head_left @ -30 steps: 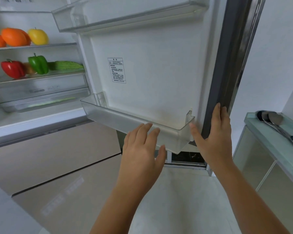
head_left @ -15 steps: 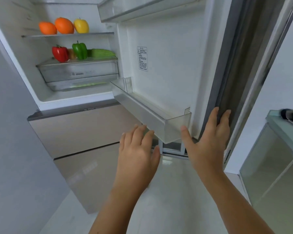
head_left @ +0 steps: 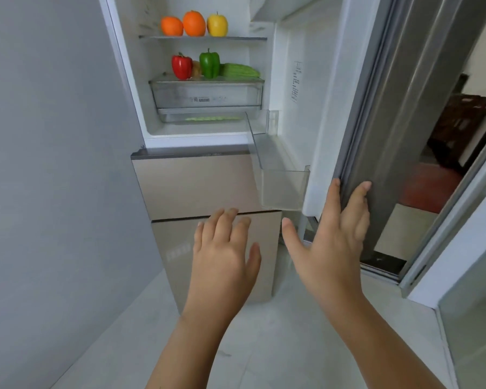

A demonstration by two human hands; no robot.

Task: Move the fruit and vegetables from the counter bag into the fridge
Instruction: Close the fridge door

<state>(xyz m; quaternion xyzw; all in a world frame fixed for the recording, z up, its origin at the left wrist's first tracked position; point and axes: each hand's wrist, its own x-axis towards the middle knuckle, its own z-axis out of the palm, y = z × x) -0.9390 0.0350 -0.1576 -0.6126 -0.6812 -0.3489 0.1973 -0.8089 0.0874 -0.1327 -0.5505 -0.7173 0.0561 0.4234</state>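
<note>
Upper centre: fridge (head_left: pixel 129 88) holding produce, well above both hands. Right hand (head_left: pixel 338 234), open, on door (head_left: pixel 382 136) edge; left hand (head_left: pixel 225 256) open, empty.

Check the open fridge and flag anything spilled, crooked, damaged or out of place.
Nothing stands out. Two oranges and a yellow apple sit upright on the upper shelf; the red pepper, green pepper and cucumber rest on the drawer lid. The door bin is seated and bare. No spills show.

A plain grey wall (head_left: pixel 54 164) stands on my left, pale tiled floor (head_left: pixel 278 346) below, a dark doorway (head_left: pixel 455 130) right.
</note>
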